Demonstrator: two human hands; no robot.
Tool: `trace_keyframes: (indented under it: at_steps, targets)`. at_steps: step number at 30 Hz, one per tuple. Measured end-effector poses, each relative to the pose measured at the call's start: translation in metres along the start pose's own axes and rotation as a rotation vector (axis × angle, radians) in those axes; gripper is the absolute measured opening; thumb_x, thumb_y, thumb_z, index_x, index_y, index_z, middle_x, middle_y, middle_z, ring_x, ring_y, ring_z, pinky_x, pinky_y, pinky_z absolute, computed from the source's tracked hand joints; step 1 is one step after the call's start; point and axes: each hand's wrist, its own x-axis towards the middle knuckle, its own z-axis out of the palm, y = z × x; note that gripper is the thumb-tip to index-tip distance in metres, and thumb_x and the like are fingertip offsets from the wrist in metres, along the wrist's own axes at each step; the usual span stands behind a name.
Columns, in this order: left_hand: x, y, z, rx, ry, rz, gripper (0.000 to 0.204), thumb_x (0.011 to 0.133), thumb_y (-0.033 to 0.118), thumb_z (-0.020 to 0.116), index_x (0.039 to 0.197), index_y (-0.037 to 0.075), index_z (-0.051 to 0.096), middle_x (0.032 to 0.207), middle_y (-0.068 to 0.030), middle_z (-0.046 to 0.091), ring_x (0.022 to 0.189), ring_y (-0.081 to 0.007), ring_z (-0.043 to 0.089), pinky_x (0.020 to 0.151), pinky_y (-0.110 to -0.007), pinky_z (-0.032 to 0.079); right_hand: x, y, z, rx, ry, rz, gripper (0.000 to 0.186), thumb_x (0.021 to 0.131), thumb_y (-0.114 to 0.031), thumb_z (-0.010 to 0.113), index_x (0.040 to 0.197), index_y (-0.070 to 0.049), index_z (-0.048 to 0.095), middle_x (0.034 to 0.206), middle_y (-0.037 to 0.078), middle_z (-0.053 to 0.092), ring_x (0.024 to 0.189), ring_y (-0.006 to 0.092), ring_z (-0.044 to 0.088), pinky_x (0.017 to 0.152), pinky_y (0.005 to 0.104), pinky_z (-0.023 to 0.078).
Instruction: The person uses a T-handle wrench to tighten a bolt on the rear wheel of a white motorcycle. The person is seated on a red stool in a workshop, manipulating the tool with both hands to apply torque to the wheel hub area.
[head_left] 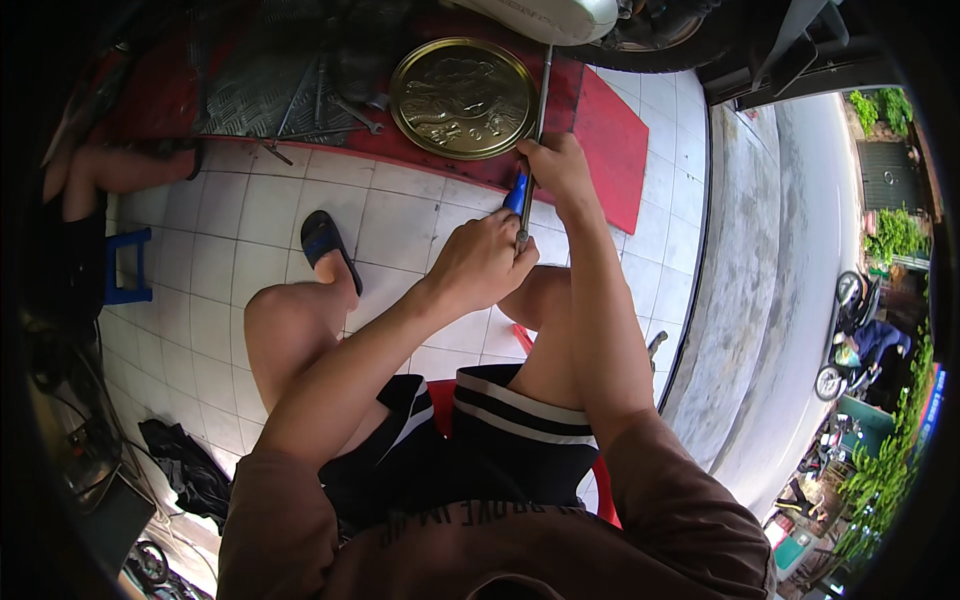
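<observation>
Holding a metal rod (544, 95) in the closed grip of your right hand (562, 172), you have your left hand (478, 262) curled around the blue handle (517, 193) beside it.

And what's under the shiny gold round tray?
A red platform shows beside the gold tray, which seems to rest on it. The part directly beneath is covered, so I can't see what's there.

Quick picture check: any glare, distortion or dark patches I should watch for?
Head view: highlights glint on the gold tray; the street looks pale and bright; the picture's rim is black, with floor tiles curving near it; the left hand, right hand and metal rod look fairly clear.
</observation>
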Motion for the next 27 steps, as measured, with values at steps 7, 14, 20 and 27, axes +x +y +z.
trace_keyframes:
  at_steps: [7,14,20,27]
  targets:
    - [-0.0032,0.0042,0.0002,-0.011,0.015,0.025,0.03,0.088,0.02,0.055,0.082,-0.009,0.061,0.085,-0.0238,0.062,0.072,-0.0386,0.063,0.067,-0.046,0.054,-0.0034,0.0065,-0.0021,0.002,0.018,-0.003,0.029,0.078,-0.024,0.061,0.071,0.003,0.071,0.064,0.016,0.067,0.066,0.0273,0.069,0.068,0.0375,0.053]
    - [-0.0022,-0.0037,0.002,-0.018,-0.023,-0.018,0.019,0.088,0.018,0.055,0.087,0.0,0.06,0.085,-0.0182,0.061,0.075,-0.0391,0.061,0.068,-0.047,0.048,-0.0005,0.0058,-0.0027,0.028,0.019,-0.023,0.029,0.077,-0.023,0.061,0.07,0.003,0.07,0.063,0.017,0.067,0.066,0.0283,0.069,0.068,0.0375,0.053]
    - [-0.0069,-0.0001,0.0035,0.022,0.025,0.022,0.024,0.087,0.018,0.056,0.08,-0.005,0.06,0.082,-0.02,0.061,0.07,-0.0384,0.062,0.064,-0.046,0.052,-0.0033,0.0055,0.0017,0.0,0.016,-0.015,0.028,0.079,-0.021,0.061,0.072,0.005,0.07,0.064,0.017,0.067,0.065,0.0266,0.069,0.066,0.0368,0.053]
    - [-0.0059,-0.0054,-0.0011,0.068,-0.068,-0.022,0.02,0.089,0.018,0.057,0.091,-0.002,0.063,0.088,-0.0159,0.065,0.073,-0.0362,0.063,0.069,-0.044,0.05,-0.0056,0.0017,0.0026,0.066,0.012,-0.018,0.026,0.084,-0.019,0.061,0.07,0.002,0.065,0.058,0.005,0.058,0.052,0.0119,0.051,0.05,0.0301,0.039]
